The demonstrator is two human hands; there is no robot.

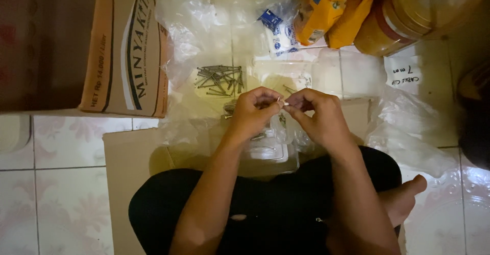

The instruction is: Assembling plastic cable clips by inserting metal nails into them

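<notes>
We see our left hand (pixel 252 113) and right hand (pixel 316 116) meeting just above the clear plastic tray (pixel 270 155) that sits in front of our crossed legs. Both hands are pinched nearly closed, fingertips almost touching each other. Between them is a small nail (pixel 281 102) with a pale clip-like piece; its long axis seems to run left to right, from one hand toward the other, though it is too small to tell which hand has the firmer hold. Neither hand is clearly nearer: the nail lies midway.

Beyond the hands, away from the tray, a loose pile of nails (pixel 220 79) rests on a clear plastic sheet (pixel 194 35), a little closer to our left hand. Farther from the tray on that side stands a cardboard box (pixel 125 45). On the right side of the pile lie a small blue-and-white packet (pixel 278 30), orange bags (pixel 332 7) and a lidded jar (pixel 408 15). A flat cardboard sheet (pixel 127 168) lies under the tray on the tiled floor (pixel 56 183), with open floor to the left of it.
</notes>
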